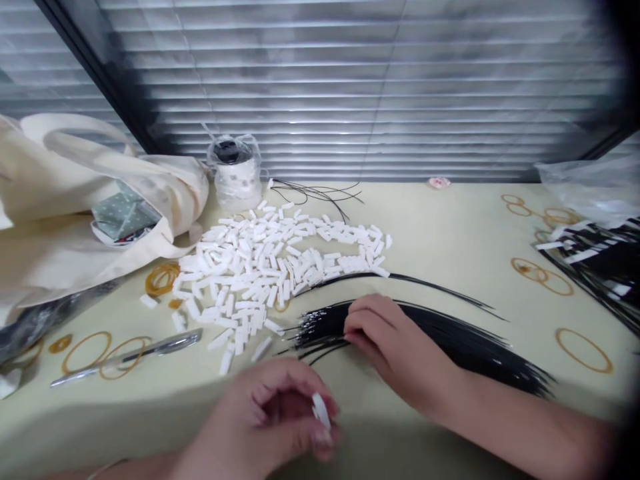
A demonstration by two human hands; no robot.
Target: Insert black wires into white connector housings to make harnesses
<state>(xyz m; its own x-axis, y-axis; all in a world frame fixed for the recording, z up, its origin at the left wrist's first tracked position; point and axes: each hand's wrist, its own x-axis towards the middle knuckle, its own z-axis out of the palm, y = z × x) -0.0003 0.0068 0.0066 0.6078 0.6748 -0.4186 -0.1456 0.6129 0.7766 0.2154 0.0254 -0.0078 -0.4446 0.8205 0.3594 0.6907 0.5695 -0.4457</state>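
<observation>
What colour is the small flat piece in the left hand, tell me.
Plain white; the small flat piece in the left hand shows best in the head view.

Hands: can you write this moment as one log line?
left hand: pinching white piece | right hand: on black wires | white pile: on table

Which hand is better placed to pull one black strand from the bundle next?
Right, probably. The right hand rests on the black strands, fingertips near their ends. The left hand sits apart from them, nearer the camera, pinching a white piece.
</observation>
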